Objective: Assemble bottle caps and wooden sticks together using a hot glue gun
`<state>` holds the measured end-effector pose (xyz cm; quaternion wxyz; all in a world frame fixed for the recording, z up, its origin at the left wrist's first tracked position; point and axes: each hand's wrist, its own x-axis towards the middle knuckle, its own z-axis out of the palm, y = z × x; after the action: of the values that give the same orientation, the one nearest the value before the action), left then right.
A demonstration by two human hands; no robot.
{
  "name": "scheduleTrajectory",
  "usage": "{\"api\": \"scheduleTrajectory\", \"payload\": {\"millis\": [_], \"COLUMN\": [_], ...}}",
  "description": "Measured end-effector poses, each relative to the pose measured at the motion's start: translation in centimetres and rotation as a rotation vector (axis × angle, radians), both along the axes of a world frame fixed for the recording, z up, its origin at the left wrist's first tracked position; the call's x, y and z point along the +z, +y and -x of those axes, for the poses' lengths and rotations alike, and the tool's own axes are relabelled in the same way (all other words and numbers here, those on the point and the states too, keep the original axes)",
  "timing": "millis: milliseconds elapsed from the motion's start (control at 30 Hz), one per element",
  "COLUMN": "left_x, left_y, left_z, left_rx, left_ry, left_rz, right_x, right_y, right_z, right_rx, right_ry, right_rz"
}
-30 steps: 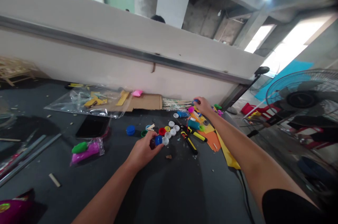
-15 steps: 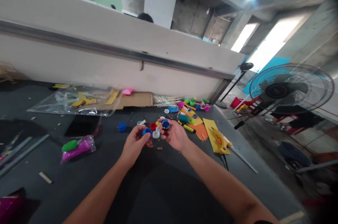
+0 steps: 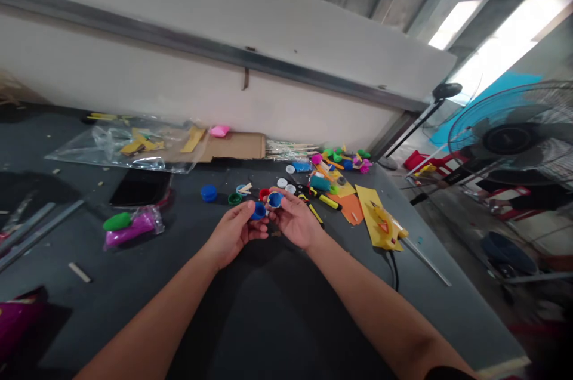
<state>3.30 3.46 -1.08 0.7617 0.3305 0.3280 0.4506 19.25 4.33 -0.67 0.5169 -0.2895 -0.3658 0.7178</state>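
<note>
Shifted since the earlier frame: the two hands are brought closer together, and the table sits a little higher in the view. Held in the left hand (image 3: 233,234) is a blue bottle cap (image 3: 258,211), pinched narrowly between thumb and fingers. Held in the right hand (image 3: 293,219) is a second blue cap (image 3: 275,200), gripped at the fingertips with its pale inside showing. Both caps are located just above the dark table (image 3: 447,302), between the hands. The step in hand is judged to be the close handling of these two caps; setting either one down would call for its fingers to be opened. Laid out just beyond the hands are a red cap (image 3: 264,194), a green cap (image 3: 234,198), a loose blue cap (image 3: 208,192) and white caps (image 3: 282,183). Placed further right are a yellow-and-black craft knife (image 3: 329,201), orange card (image 3: 351,209) and yellow card (image 3: 379,226). Placed to the left are a clear plastic bag (image 3: 134,150), a phone (image 3: 141,187) and a bag of pink clay (image 3: 132,228). Parts of the held caps are hidden by the fingers, and whether the two caps touch cannot be told. Small items in the far pile are too small to be named.
</note>
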Motion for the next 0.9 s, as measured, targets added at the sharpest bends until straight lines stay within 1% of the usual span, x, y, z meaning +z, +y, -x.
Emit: {"api": "scheduleTrajectory", "payload": {"millis": [100, 200, 300, 367, 433, 533, 600, 633, 733, 900], "left_x": [0.2, 0.4, 0.4, 0.2, 0.0, -0.2, -0.2, -0.2, -0.1, -0.2], "left_y": [0.1, 0.0, -0.1, -0.2, -0.2, -0.1, -0.1, -0.2, -0.2, -0.1], "left_z": [0.2, 0.2, 0.1, 0.0, 0.0, 0.0, 0.0, -0.1, -0.2, -0.1], "left_rx": [0.041, 0.072, 0.056, 0.028, 0.031, 0.09, 0.11, 0.112, 0.123, 0.145], "left_ry": [-0.005, -0.005, 0.014, 0.036, 0.055, 0.106, 0.173, 0.21, 0.29, 0.321], "left_rz": [0.014, 0.012, 0.018, 0.008, -0.022, -0.096, -0.153, -0.178, -0.227, -0.26], "right_x": [0.0, -0.1, -0.4, -0.4, -0.2, 0.4, 0.7, 0.8, 0.9, 0.5], "right_y": [-0.2, -0.3, -0.4, -0.6, -0.8, -1.3, -1.6, -1.7, -1.9, -1.8], "right_z": [-0.3, -0.3, -0.1, 0.0, 0.0, -0.2, -0.2, -0.2, -0.1, 0.0], "right_rx": [-0.008, -0.065, -0.128, -0.16, -0.205, -0.295, -0.316, -0.314, -0.304, -0.328], "right_ry": [-0.046, -0.116, -0.199, -0.306, -0.472, -0.753, -0.889, -0.932, -0.994, -1.022], "right_rz": [-0.045, -0.109, -0.164, -0.225, -0.332, -0.582, -0.741, -0.794, -0.86, -0.908]}}
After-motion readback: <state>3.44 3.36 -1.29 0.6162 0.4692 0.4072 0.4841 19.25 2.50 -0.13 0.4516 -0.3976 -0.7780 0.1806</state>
